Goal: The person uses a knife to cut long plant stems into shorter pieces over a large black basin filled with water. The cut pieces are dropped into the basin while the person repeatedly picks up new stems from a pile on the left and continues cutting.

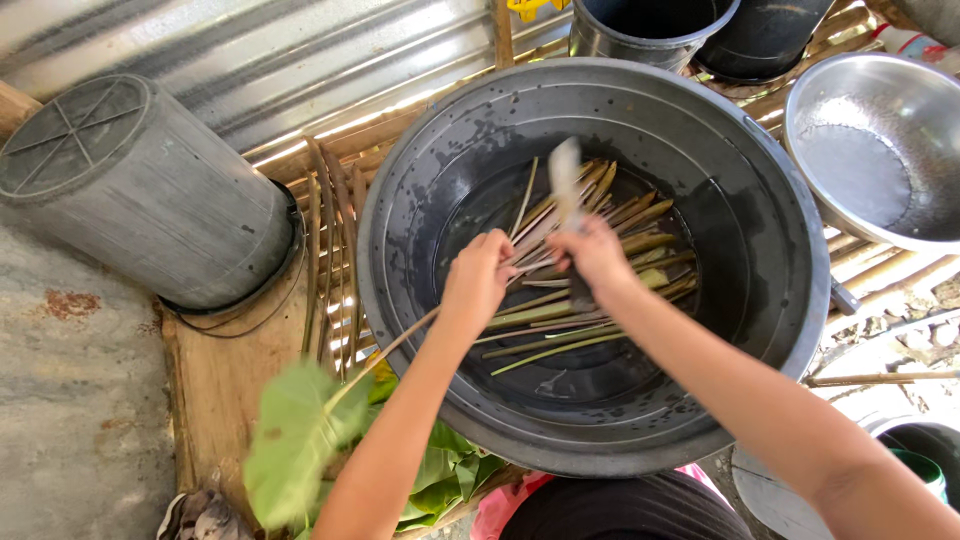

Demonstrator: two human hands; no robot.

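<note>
A large dark plastic basin (770, 300) holds water and several long green and pale plant stalks (620, 225). My left hand (478, 280) grips one long stalk whose broad green leaf (290, 440) hangs outside the basin at lower left. My right hand (592, 252) is closed around a knife (565, 180), its blurred pale blade pointing up over the stalks. Both hands are over the middle of the basin, close together.
An upturned grey bucket (140, 190) lies at left by a corrugated metal wall (300, 50). A metal bowl (880, 150) sits at right, two dark buckets (650, 25) behind. Green leaves (440, 480) lie below the basin on a bamboo-slat platform (335, 230).
</note>
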